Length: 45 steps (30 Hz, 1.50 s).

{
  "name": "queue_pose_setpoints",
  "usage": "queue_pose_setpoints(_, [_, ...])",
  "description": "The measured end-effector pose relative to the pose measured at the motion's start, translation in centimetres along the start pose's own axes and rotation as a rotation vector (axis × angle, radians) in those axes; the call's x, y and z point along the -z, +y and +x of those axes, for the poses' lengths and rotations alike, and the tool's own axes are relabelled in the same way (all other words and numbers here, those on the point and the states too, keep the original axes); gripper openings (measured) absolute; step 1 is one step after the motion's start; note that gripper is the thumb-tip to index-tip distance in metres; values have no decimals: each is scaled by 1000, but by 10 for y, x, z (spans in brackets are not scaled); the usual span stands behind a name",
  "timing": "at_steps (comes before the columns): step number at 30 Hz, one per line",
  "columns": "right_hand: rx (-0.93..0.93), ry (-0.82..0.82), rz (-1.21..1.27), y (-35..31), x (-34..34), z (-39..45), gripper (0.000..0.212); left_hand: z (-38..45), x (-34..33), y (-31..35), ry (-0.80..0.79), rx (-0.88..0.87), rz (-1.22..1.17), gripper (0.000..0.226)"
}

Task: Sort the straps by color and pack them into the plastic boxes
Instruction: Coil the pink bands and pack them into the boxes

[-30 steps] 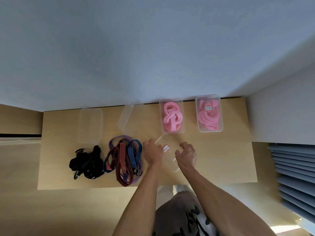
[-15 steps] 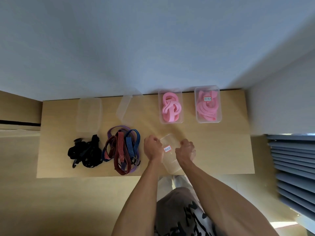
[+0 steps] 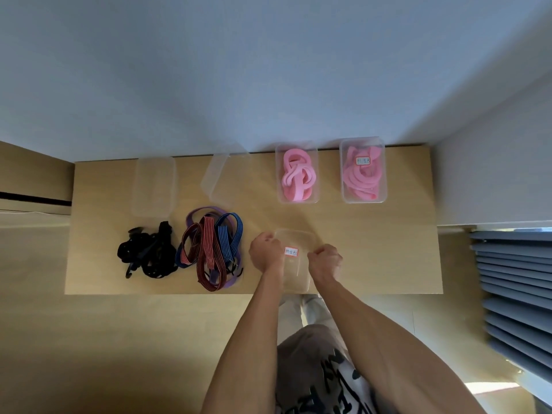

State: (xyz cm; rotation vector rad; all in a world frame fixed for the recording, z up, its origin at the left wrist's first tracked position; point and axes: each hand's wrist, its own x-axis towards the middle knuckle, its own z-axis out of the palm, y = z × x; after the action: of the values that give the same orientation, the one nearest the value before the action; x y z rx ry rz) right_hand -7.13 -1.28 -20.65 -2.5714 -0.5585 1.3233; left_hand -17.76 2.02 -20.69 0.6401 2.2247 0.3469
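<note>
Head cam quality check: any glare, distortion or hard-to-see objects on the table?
Head view: wide-angle bending curves the wooden table edges and wall lines; daylight from the lower right leaves a bright patch on the floor; the clear empty plastic boxes nearly vanish against the wood; the clear labelled lid gripped by the left hand and right hand is faint; its label text is too soft to read.

Both bare forearms reach forward from the body, angled slightly inward, so the fists sit close together but apart. The left hand (image 3: 265, 253) is knuckles-up with fingers curled, gripping the left edge of a lid (image 3: 294, 264). The right hand (image 3: 325, 259) mirrors it, fingers curled onto the lid's right edge. Wrists are straight, level with each other.
</note>
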Motion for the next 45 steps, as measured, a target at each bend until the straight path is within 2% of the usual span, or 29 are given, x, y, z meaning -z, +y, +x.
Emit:
queue_pose_setpoints(3, [79, 65, 98, -6, 12, -8, 12, -7, 7, 10, 12, -86, -15, 30])
queue_pose_setpoints(9, [385, 247, 288, -40, 46, -33, 18, -30, 33, 48, 15, -307, -283, 11])
queue_pose_setpoints(14, [380, 241, 337, -107, 70, -23, 32, -22, 40, 110, 53, -488, -236, 18])
queue_pose_setpoints(16, [320, 251, 334, -135, 73, -12, 37, -12, 31, 128, 58, -487, -193, 24])
queue_pose_setpoints(18, [278, 258, 316, -154, 70, 0, 36, 3, 19, 136, 71, -465, -148, 18])
queue_pose_setpoints(23, [183, 220, 263, -169, 49, 36, 38, 43, -7, 134, 78, -440, -100, 19])
queue_pose_setpoints(27, [200, 214, 187, -177, 34, 56, 38, 65, -18, 134, 104, -458, -36, 17])
queue_pose_setpoints(33, [190, 206, 191, -186, 22, 68, 36, 81, -23, 148, 109, -414, -97, 19])
queue_pose_setpoints(37, [188, 236, 92, -187, 20, 74, 20, 90, -24, 158, 122, -424, -131, 16])
queue_pose_setpoints(45, [251, 258, 83, -182, 16, 85, 17, 90, -31, 149, 98, -471, -244, 15])
